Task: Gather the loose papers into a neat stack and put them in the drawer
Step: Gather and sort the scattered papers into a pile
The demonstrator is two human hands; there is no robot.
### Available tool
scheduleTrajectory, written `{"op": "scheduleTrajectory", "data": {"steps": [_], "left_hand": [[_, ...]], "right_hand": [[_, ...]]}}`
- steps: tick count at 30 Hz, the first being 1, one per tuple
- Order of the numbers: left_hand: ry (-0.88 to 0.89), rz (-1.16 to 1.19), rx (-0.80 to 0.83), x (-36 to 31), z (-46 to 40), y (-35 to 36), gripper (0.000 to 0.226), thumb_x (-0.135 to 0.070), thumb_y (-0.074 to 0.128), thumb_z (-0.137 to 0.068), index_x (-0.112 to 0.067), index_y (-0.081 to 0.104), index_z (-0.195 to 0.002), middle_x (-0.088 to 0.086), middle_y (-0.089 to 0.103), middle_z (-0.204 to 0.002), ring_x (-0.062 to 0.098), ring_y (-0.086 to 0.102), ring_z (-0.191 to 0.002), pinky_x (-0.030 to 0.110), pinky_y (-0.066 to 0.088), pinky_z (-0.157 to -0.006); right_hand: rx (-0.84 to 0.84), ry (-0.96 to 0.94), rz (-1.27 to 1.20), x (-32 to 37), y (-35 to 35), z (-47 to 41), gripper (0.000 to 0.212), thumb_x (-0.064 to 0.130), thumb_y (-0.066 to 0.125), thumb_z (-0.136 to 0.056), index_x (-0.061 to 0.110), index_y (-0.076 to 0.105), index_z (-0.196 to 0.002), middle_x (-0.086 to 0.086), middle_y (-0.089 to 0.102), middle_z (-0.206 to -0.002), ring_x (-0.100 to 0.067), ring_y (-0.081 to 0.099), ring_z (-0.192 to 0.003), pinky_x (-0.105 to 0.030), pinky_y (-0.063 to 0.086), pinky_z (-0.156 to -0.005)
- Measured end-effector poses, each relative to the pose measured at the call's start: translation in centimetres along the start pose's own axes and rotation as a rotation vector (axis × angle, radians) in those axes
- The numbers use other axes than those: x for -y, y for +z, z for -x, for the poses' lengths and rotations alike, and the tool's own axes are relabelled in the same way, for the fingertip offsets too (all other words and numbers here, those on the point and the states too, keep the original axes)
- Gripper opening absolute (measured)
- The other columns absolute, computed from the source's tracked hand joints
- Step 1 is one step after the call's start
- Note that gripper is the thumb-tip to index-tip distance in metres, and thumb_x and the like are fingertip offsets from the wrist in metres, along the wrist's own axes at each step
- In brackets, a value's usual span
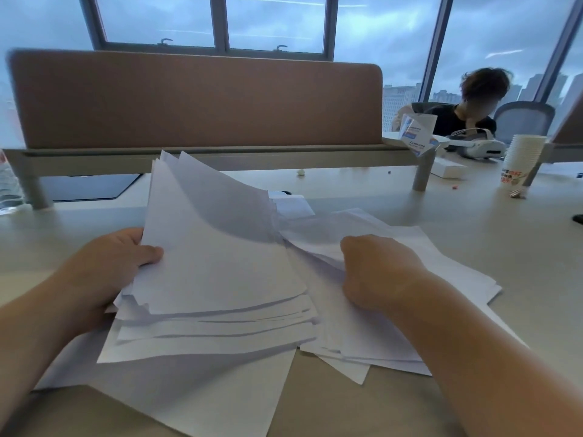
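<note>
A: Surface and room, left to right?

B: Item one, pale matte tabletop (473,216), smooth, wide. Far left, a clear plastic bottle (8,184), partly out of view. Behind it a dark flat mat (88,187). Across the back, a brown fabric divider panel (195,99) with rounded corners on a grey rail. Above, grey-framed windows (220,23), overcast sky.

A: The task's things?

B: Left hand (110,263) holds a thick sheaf of white papers (220,263) tilted up off the tabletop, thumb pressed on the top sheet, fingers hidden beneath. The sheets are thin, smooth, edges fanned and uneven. Loose sheets (378,335) lie spread flat underneath and to the right. Right hand (378,269) rests on them, fingers curled into the crumpled sheets; the exact grip I cannot tell. Drawer: not visible.

A: Far right?

B: A stack of white paper cups (523,156) with red print, a white headset (476,148), a seated person (467,115) in black, and a grey mesh chair (523,118).
</note>
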State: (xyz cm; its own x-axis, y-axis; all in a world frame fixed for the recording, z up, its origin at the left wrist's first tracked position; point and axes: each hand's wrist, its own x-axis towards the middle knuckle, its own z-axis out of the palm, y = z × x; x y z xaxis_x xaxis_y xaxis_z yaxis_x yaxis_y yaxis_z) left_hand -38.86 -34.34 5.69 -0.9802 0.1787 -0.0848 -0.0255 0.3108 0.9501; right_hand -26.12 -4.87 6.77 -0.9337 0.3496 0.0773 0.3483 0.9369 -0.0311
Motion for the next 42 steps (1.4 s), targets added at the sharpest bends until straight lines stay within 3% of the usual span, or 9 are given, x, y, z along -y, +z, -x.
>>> {"op": "scheduleTrajectory", "data": {"steps": [5, 9, 14, 18, 24, 30, 35, 39, 42], "left_hand": [[-0.02, 0.06, 0.021, 0.0, 0.1, -0.1, 0.023, -0.005, 0.053, -0.105, -0.016, 0.073, -0.104, 0.008, 0.081, -0.077, 0.023, 0.076, -0.054, 0.037, 0.057, -0.065], [-0.034, 0.123, 0.022, -0.4, 0.3, 0.2, 0.024, -0.002, 0.051, -0.104, -0.012, 0.073, -0.105, 0.008, 0.081, -0.075, 0.022, 0.075, -0.054, 0.035, 0.059, -0.056], [-0.055, 0.18, 0.022, -0.6, 0.3, 0.2, 0.026, 0.0, 0.051, -0.103, -0.014, 0.072, -0.102, 0.01, 0.081, -0.076, 0.022, 0.074, -0.049, 0.03, 0.056, -0.038], [-0.056, 0.175, 0.045, -0.6, 0.1, 0.2, 0.027, 0.001, 0.05, -0.103, -0.015, 0.072, -0.1, 0.006, 0.08, -0.07, 0.022, 0.073, -0.048, 0.028, 0.054, -0.037], [-0.058, 0.124, 0.066, -0.4, -0.3, 0.0, 0.029, 0.003, 0.051, -0.103, -0.016, 0.073, -0.102, 0.007, 0.082, -0.078, 0.02, 0.075, -0.052, 0.024, 0.054, -0.039], [-0.089, 0.139, 0.091, -0.2, -0.5, 0.2, 0.031, 0.003, 0.049, -0.102, -0.014, 0.073, -0.109, 0.01, 0.083, -0.084, 0.026, 0.078, -0.06, 0.029, 0.059, -0.045], [-0.11, 0.145, 0.148, -0.2, 0.3, 0.5, 0.03, 0.0, 0.052, -0.102, -0.013, 0.077, -0.113, 0.017, 0.082, -0.098, 0.032, 0.079, -0.07, 0.034, 0.062, -0.051], [-0.133, 0.116, 0.169, -0.5, 1.5, 0.9, 0.028, -0.012, 0.049, -0.107, -0.005, 0.075, -0.115, 0.023, 0.08, -0.101, 0.036, 0.079, -0.074, 0.042, 0.063, -0.068], [-0.167, 0.116, 0.184, -0.9, 2.2, 1.2, 0.033, -0.025, 0.051, -0.108, -0.003, 0.076, -0.107, 0.022, 0.081, -0.093, 0.037, 0.079, -0.07, 0.038, 0.058, -0.067]], "right_hand": [[-0.126, 0.149, -0.121, -1.1, -0.2, -0.5, 0.027, 0.022, 0.055, -0.092, 0.026, 0.065, -0.117, -0.003, 0.067, -0.12, -0.03, 0.063, -0.108, -0.036, 0.05, -0.089], [-0.403, 0.099, -0.311, -2.5, 0.1, -1.4, 0.012, 0.017, 0.051, -0.09, 0.019, 0.055, -0.079, -0.004, 0.063, -0.083, -0.031, 0.056, -0.076, -0.031, 0.039, -0.061], [-0.648, -0.078, -0.738, -1.5, -0.4, -0.8, 0.012, 0.014, 0.059, -0.09, 0.018, 0.069, -0.083, 0.004, 0.063, -0.066, -0.011, 0.056, -0.063, -0.025, 0.041, -0.053], [-0.664, -0.013, -1.283, -0.7, -1.5, 0.0, 0.021, 0.009, 0.061, -0.088, 0.024, 0.074, -0.084, 0.008, 0.069, -0.072, -0.014, 0.062, -0.068, -0.033, 0.053, -0.066], [-0.469, 0.221, -1.834, -0.9, -3.1, 0.9, 0.021, 0.003, 0.054, -0.094, 0.015, 0.069, -0.086, -0.001, 0.07, -0.069, -0.016, 0.067, -0.056, -0.028, 0.057, -0.054], [-0.214, 0.472, -1.878, -0.8, -1.5, -0.7, 0.013, 0.006, 0.052, -0.1, 0.002, 0.063, -0.095, -0.013, 0.071, -0.069, -0.021, 0.069, -0.048, -0.029, 0.053, -0.037], [-0.022, 0.317, -1.54, 0.2, 1.1, -1.8, 0.024, -0.002, 0.048, -0.101, 0.008, 0.067, -0.112, -0.017, 0.076, -0.108, -0.036, 0.072, -0.095, -0.046, 0.061, -0.078], [0.102, 0.185, -1.296, 1.2, 2.9, -1.3, 0.033, 0.004, 0.048, -0.099, 0.025, 0.066, -0.118, -0.008, 0.079, -0.106, -0.032, 0.077, -0.094, -0.052, 0.063, -0.083], [0.106, 0.056, -1.101, 1.6, 3.2, -1.2, 0.044, 0.014, 0.046, -0.092, 0.046, 0.064, -0.117, 0.008, 0.077, -0.108, -0.02, 0.075, -0.098, -0.047, 0.063, -0.085]]}}
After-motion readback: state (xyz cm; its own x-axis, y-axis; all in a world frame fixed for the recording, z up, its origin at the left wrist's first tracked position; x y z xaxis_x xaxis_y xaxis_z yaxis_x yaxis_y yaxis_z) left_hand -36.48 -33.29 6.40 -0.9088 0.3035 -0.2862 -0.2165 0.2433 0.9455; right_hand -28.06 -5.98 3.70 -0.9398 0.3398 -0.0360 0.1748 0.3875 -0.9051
